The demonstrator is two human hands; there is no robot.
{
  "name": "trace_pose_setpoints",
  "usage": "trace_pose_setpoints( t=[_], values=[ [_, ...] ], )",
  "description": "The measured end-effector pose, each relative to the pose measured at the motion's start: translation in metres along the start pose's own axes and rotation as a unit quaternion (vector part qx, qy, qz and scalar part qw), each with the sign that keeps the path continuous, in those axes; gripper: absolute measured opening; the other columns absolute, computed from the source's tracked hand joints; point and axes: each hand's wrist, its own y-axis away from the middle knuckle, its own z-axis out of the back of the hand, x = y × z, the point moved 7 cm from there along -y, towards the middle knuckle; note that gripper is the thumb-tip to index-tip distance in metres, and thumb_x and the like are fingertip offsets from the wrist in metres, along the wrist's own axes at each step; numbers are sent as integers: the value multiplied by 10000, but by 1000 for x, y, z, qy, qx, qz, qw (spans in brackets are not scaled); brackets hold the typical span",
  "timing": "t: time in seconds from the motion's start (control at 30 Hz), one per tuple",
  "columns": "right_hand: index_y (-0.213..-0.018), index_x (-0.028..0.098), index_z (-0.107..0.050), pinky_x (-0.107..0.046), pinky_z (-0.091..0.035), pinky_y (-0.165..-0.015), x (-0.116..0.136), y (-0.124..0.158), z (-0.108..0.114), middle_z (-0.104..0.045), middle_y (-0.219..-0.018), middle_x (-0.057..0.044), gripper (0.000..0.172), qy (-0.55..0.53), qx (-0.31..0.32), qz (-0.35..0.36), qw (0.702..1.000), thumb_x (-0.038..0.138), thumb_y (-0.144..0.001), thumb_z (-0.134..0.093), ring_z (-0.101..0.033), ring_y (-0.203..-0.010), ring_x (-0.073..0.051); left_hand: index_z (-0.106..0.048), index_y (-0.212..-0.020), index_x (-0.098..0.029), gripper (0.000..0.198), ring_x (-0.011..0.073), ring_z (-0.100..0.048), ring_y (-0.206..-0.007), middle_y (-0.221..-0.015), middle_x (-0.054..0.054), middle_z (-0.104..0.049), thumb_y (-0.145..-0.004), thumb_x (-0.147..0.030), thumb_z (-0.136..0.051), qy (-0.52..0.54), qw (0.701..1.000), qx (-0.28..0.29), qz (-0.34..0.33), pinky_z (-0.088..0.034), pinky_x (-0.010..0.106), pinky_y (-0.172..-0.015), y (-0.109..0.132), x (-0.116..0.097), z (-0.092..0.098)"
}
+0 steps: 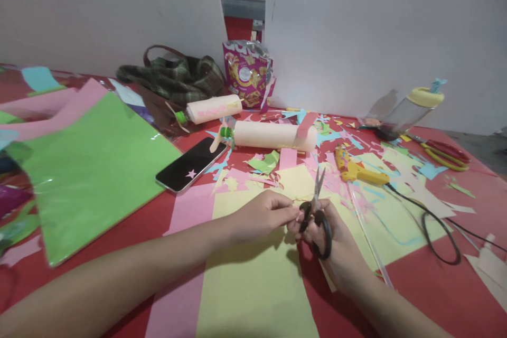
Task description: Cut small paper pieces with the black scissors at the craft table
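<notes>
White panels (380,26) stand behind a red table (435,285), beyond both of my hands. My right hand (335,232) is curled around the handles of black-handled scissors (316,202); their blades point up and away from me, slightly parted. My left hand (265,216) meets it from the side, thumb and fingertips drawn together right beside the scissor handles, close to my right fingertips. Whatever sits between those fingertips is too small for me to tell.

Beneath my hands lies a yellow sheet (253,285), with a pink sheet (178,264) showing under my left forearm. Ahead and left of my left hand rests a phone (202,156), a small pink star (191,174) on its screen; farther left is a large green sheet (95,169). Just beyond my hands are paper scraps (265,162), then a cream-wrapped roll (269,134) with a green end, and past it a smaller roll (219,108), a plaid bag (178,76) and a purple snack bag (249,76). To the right of my right hand lies a yellow glue gun (364,171) with a black cord (423,222); farther out are red-and-yellow-handled scissors (446,153).
</notes>
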Motion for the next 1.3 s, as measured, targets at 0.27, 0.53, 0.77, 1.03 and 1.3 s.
trace_pose_setpoints(
  t=[0.27,0.53,0.77,1.03,1.3],
  values=[
    [-767,232,-381,-191,-397,-504,6,-1,6,-487,-749,46,296,-13,-49,3,999,94,-649,-614,-479,-586,-80,-454,-546,-129,291,60,-345,-447,-488,-37,-375,-762,-311,-385,-98,991,88,39,-285,185,-451,3,11,-6],
    [-756,233,-342,-153,-352,-430,7,0,-1,-485,-704,57,340,-1,-17,-8,1000,88,-631,-624,-458,-507,-54,-442,-514,-127,291,51,-298,-437,-478,-36,-370,-749,-286,-378,-213,972,93,18,-228,182,-420,4,9,-3],
    [-738,233,-346,-160,-344,-452,10,1,-3,-476,-708,63,342,18,-12,-11,1000,90,-616,-631,-441,-512,-56,-450,-517,-130,287,56,-322,-441,-483,-29,-401,-751,-279,-373,-225,969,103,14,-234,187,-425,5,9,-3],
    [-764,240,-352,-158,-351,-427,7,1,0,-478,-733,58,307,37,-20,-13,999,97,-651,-599,-432,-480,-45,-501,-586,-128,259,66,-355,-475,-522,-28,-409,-741,-299,-382,-206,978,44,11,-259,180,-441,1,4,7],
    [-745,245,-349,-155,-359,-395,9,1,8,-473,-730,61,328,18,-74,9,997,119,-625,-628,-436,-475,-49,-406,-525,-142,249,75,-347,-516,-530,-41,-343,-746,-244,-352,-250,966,-67,-29,-286,187,-502,-2,-6,21]
  ],
)
